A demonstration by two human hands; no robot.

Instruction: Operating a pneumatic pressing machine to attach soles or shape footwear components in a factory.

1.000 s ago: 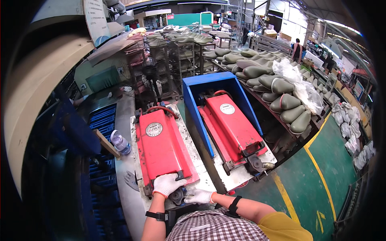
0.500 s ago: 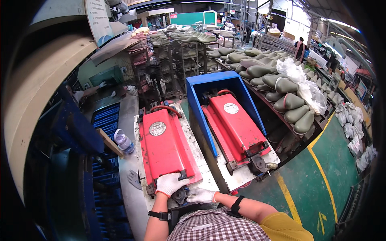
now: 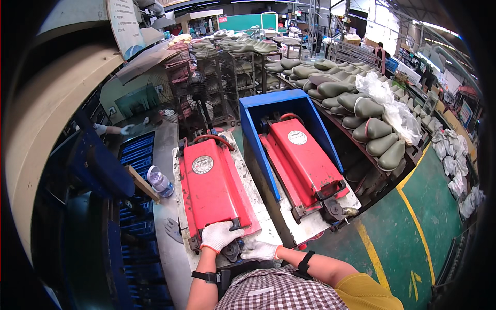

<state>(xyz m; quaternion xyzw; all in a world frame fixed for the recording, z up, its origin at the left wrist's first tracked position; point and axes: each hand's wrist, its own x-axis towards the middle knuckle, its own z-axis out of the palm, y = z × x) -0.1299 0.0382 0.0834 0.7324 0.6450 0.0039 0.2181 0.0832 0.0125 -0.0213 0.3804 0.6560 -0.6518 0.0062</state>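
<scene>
I see left hand (image 3: 219, 236) on the near end of the left red machine (image 3: 211, 188), which stretches away beyond it, right hand (image 3: 260, 251) beside the black knob (image 3: 231, 251); can't tell if either's gripping.

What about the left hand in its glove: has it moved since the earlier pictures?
No, not visibly. Against the left red machine, the left hand is at the same spot by the black handle.
</scene>
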